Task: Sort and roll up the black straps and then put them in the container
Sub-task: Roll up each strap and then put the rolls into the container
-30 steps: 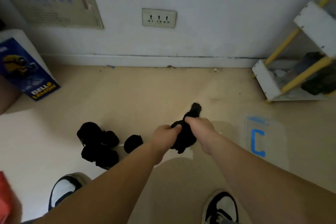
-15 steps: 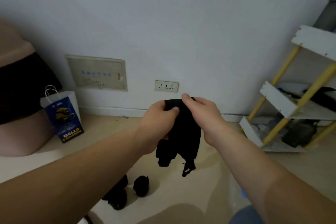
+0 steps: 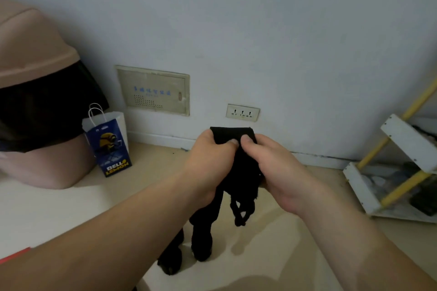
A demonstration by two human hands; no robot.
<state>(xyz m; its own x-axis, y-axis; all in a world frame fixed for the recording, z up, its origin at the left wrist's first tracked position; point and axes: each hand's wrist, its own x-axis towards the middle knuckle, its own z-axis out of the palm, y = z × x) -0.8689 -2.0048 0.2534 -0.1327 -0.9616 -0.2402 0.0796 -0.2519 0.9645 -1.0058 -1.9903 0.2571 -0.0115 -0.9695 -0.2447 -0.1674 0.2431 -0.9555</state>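
Note:
Both hands hold one black strap [image 3: 238, 168] up in front of the wall. My left hand [image 3: 208, 165] grips its left side and my right hand [image 3: 274, 168] pinches its upper right part, thumbs close together near the top edge. The strap's loose ends hang down below the hands. On the floor underneath lie rolled black straps [image 3: 171, 257], partly hidden behind my left forearm. No container for the straps is clearly identifiable in view.
A tan bin with a black liner [image 3: 35, 106] stands at the left, a blue paper bag [image 3: 108, 144] beside it. A white and yellow shelf rack [image 3: 397, 168] stands at the right. A wall socket [image 3: 242, 112] and a panel [image 3: 153, 90] are ahead.
The hands lifted the strap from the floor to chest height and the view tilted up toward the wall. Since half a second ago the grip has shifted slightly and the strap hangs longer.

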